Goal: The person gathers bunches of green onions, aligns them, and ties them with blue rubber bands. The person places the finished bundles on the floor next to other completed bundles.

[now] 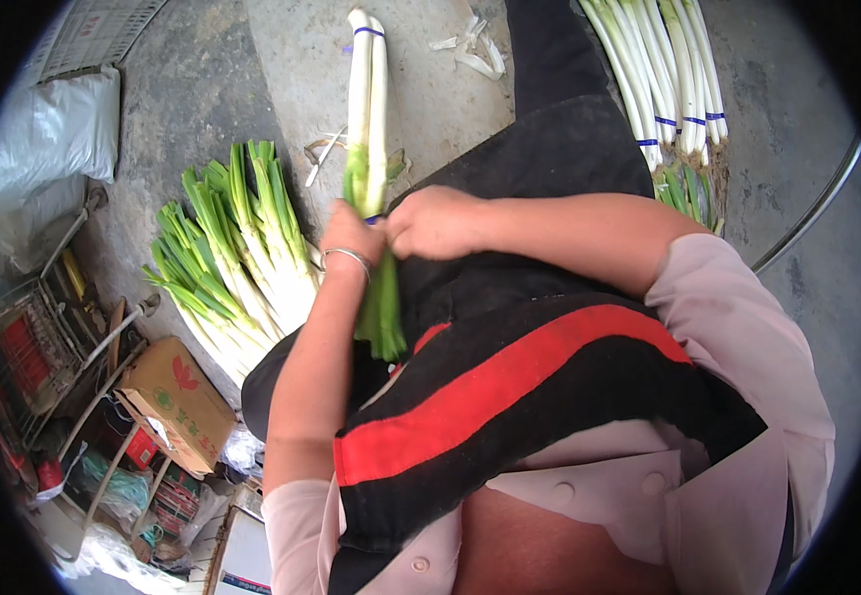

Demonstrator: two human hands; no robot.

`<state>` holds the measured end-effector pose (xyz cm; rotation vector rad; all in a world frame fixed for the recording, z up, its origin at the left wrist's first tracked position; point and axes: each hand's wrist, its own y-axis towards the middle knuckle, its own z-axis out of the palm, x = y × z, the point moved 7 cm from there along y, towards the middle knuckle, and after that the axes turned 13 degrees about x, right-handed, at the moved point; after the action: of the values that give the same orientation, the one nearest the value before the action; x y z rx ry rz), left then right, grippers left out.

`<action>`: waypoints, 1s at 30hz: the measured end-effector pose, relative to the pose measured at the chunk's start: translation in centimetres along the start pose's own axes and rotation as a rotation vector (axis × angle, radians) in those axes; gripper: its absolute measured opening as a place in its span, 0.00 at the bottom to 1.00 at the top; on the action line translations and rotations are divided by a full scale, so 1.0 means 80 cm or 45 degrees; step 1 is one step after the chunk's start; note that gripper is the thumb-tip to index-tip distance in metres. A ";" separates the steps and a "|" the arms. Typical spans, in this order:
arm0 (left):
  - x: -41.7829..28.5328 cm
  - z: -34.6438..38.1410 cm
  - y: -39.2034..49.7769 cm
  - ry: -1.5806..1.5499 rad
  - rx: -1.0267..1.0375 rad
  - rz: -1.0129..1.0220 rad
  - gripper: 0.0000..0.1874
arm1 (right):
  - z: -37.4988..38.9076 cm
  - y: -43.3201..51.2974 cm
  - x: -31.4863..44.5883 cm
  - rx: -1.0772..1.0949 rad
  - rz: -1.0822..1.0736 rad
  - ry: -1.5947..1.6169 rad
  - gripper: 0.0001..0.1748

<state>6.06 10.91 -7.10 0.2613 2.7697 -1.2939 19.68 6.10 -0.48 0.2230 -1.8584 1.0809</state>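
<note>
A bundle of long green onions (368,104) lies lengthwise before me, white ends away from me, green leaves toward my lap. A purple band (369,30) circles it near the far end. My left hand (354,234), with a bracelet at the wrist, is closed around the leafy part. Against it, the fingers of my right hand (430,223) are pinched together at a second purple band (375,219); the pinched part is hidden. Loose green onions (252,253) lie in a pile beside my left forearm.
Banded green onions (672,82) lie at upper right near a curved metal tube (810,212). Pale scraps (479,52) litter the concrete floor (289,67). At left are white plastic sacks (58,126), a metal-framed cart (103,342) and a cardboard box (175,405).
</note>
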 end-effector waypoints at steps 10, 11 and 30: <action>-0.020 -0.039 -0.015 -1.537 0.651 0.168 0.24 | -0.143 -0.054 -0.043 -0.637 -0.171 0.500 0.24; -0.032 -0.053 -0.022 -1.594 0.753 0.220 0.24 | -0.147 -0.058 -0.059 -0.660 -0.139 0.601 0.25; -0.164 -0.219 -0.236 0.213 0.033 0.703 0.34 | -0.131 -0.119 -0.061 -0.282 -0.982 2.183 0.25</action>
<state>15.57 10.82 20.17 1.0875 2.5184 -1.1965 34.23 7.01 2.94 -0.1303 -0.2191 0.1953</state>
